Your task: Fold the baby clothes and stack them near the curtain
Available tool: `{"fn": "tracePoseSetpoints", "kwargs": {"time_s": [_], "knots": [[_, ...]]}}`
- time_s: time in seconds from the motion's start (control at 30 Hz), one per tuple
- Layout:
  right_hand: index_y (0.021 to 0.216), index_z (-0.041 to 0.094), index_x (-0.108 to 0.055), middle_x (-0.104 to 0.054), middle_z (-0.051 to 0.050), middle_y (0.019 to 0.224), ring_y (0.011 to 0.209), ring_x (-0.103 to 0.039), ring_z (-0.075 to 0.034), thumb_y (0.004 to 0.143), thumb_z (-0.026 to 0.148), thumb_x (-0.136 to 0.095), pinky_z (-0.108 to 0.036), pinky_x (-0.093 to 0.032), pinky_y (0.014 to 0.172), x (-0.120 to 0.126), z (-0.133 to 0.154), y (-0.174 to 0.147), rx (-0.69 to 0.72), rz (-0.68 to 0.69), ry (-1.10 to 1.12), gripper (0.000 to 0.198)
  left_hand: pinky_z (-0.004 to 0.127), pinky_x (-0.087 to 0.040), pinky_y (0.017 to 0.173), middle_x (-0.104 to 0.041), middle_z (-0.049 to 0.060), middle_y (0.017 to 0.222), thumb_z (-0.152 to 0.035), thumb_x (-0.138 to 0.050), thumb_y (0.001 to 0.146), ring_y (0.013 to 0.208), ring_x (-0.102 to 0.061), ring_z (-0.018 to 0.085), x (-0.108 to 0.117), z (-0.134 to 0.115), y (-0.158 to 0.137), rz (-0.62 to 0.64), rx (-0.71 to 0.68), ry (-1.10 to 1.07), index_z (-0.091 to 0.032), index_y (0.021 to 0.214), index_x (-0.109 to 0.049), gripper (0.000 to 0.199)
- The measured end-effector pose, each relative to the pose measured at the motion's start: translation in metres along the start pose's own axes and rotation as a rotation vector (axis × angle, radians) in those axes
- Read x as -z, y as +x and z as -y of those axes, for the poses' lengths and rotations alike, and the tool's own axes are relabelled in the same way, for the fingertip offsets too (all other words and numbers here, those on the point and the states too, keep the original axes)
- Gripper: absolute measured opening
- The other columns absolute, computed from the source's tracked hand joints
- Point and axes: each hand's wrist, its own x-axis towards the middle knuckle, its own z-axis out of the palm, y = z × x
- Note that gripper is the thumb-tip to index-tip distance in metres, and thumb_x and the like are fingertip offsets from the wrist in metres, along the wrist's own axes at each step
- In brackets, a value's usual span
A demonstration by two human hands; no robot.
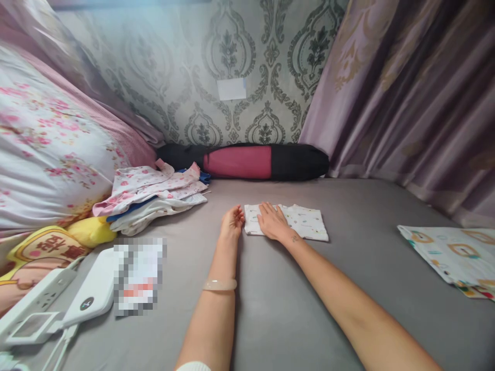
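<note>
A small folded white cloth garment [307,222] with a fine scattered print lies flat on the grey bed sheet [294,299]. My right hand [273,221] rests palm down on its left half, fingers stretched out. Just off the cloth's left edge, my left hand [232,222] stands on its side with loosely bent fingers and nothing visible in it. A pale bangle [219,285] circles my left forearm. The part of the garment under my right hand is hidden.
Loose clothes [154,198] are piled at the left by a floral pillow [58,154]. Nearer lie a white power bank [96,288], a power strip [42,299] and a blurred-out packet [141,275]. Another folded cloth [456,255] is at right; a black-and-red roll [237,162] lies along the wall.
</note>
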Motion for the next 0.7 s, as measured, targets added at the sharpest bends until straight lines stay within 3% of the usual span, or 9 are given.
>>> {"fn": "tracePoseSetpoints", "kwargs": {"time_s": [0.33, 0.7], "knots": [[0.146, 0.007, -0.034, -0.032, -0.012, 0.152, 0.141, -0.024, -0.023, 0.096, 0.032, -0.024, -0.044, -0.013, 0.115, -0.012, -0.007, -0.002, 0.001, -0.009, -0.008, 0.056, 0.014, -0.038, 0.043, -0.053, -0.003, 0.057, -0.006, -0.057, 0.081, 0.046, -0.049, 0.004, 0.004, 0.003, 0.003, 0.061, 0.032, -0.009, -0.015, 0.08, -0.057, 0.009], [0.146, 0.01, -0.033, -0.031, -0.01, 0.153, 0.142, -0.022, -0.02, 0.098, 0.033, -0.021, -0.041, -0.009, 0.117, 0.003, -0.019, -0.01, -0.045, -0.01, 0.094, 0.055, 0.019, -0.044, 0.05, -0.054, -0.001, 0.062, -0.011, -0.065, 0.077, 0.049, -0.051, 0.007, 0.006, 0.004, 0.009, 0.062, -0.017, 0.08, -0.018, 0.076, -0.058, 0.01]]}}
